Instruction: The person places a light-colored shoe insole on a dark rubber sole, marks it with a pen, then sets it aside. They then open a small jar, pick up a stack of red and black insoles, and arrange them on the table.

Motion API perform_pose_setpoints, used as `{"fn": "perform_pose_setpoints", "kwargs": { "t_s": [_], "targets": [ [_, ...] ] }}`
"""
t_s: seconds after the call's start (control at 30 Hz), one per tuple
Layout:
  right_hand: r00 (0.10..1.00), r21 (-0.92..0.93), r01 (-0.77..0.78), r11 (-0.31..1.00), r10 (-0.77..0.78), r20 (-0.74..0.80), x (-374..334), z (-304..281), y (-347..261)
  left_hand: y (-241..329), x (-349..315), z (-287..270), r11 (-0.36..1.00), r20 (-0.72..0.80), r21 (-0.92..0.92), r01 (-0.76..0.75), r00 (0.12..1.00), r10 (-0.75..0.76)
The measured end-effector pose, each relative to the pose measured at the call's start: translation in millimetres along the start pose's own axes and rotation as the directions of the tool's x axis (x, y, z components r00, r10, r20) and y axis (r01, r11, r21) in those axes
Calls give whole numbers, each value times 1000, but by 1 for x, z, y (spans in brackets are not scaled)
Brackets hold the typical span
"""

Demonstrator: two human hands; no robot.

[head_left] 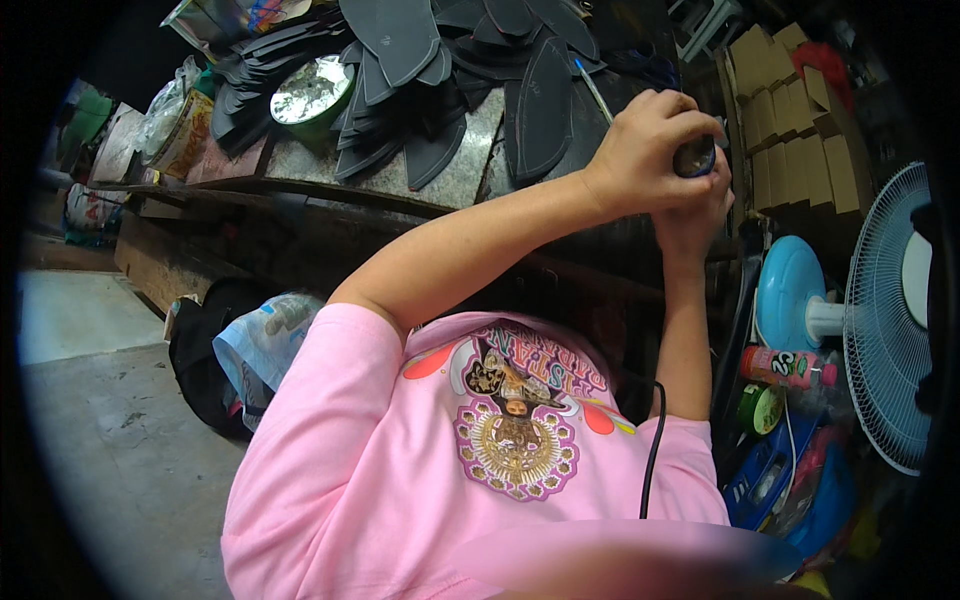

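My left hand (pixel 648 148) reaches across to the upper right, its fingers curled around a dark, round-ended object (pixel 694 157) with a blue rim. What kind of thing it is does not show. Close against it and partly covered is my right hand (pixel 694 222), which looks closed; what its fingers grip is hidden. Just left of the hands, a pen (pixel 592 88) with a blue end lies on dark cut pieces. A large black leaf-shaped piece (pixel 541 112) with pale marked lines rests beside it on the worktable (pixel 300 168).
Stacks of black cut pieces (pixel 388 45) cover the table around a round green tub (pixel 312 92). Brown cardboard boxes (pixel 795 150) stand at far right. Nearer are a white fan (pixel 890 300), a blue round fan-like thing (pixel 790 290) and a pink-labelled bottle (pixel 785 367). A black cable (pixel 652 450) crosses my shirt.
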State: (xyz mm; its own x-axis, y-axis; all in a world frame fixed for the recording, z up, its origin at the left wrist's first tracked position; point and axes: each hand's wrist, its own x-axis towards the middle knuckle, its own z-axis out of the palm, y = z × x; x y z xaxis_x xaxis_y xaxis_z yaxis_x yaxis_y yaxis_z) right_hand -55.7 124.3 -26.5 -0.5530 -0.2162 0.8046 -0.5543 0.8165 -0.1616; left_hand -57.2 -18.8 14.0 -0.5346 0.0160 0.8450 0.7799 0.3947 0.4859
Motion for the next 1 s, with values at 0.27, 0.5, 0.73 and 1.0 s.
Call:
{"fn": "perform_pose_setpoints", "kwargs": {
  "t_s": [0.27,0.5,0.73,1.0],
  "targets": [
    [995,94,63,994,-55,-82,0,5,2,9,0,-10,979,30,-67,191,981,-189],
    [996,209,0,978,19,-90,1,9,1,14,0,-28,983,40,42,181,982,-182],
    [991,352,-117,929,86,104,-1,0,-1,-14,-7,-28,941,284,-125,315,920,-270],
    [938,695,-342,632,184,295,7,-5,0,-26,14,-24,876,427,-219,430,849,-310]
  ]
}}
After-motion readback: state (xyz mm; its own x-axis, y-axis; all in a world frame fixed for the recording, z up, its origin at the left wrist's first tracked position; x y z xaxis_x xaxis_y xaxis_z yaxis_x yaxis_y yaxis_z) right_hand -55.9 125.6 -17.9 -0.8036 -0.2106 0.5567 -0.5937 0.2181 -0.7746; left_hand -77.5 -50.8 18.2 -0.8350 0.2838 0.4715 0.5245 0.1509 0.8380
